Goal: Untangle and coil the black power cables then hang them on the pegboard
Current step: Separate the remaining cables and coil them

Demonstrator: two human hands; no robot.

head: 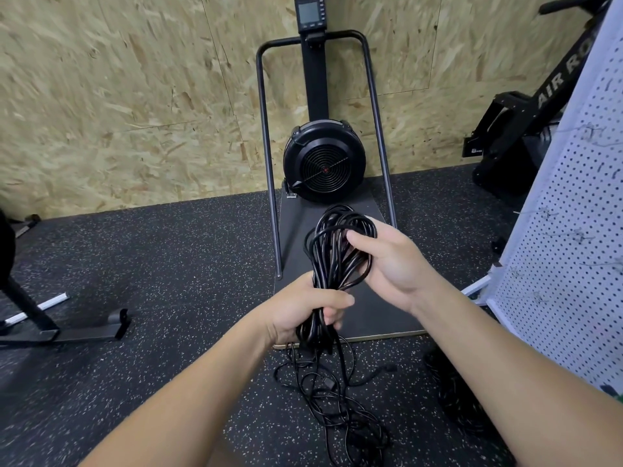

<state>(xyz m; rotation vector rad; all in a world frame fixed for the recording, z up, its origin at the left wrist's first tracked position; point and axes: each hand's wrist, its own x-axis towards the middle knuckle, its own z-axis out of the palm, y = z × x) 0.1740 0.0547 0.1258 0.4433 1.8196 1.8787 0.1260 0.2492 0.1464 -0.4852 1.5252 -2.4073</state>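
While we coil: left hand [305, 311] grips the black cable bundle [337, 251] low, right hand [387, 261] curls round its upper loops
Slack: loose tangle [337, 396] on the floor — we judge more gathering comes next
Pegboard [566, 230]: right, near — rower [323, 156] ahead

**Readable text: just one marking**

Only legible lettering is on the black machine [526, 129] at far right, leaning behind the white pegboard [573, 203]. White caps run up its slanted beam: "AIR RO", then the pegboard edge cuts off the rest. A small pale label sits low on that machine's base, too tiny to read. The monitor [309, 13] atop the fan unit by the wall has a grey screen w/ buttons beside it, but no digits or words can be made out. Nothing else w/ text.
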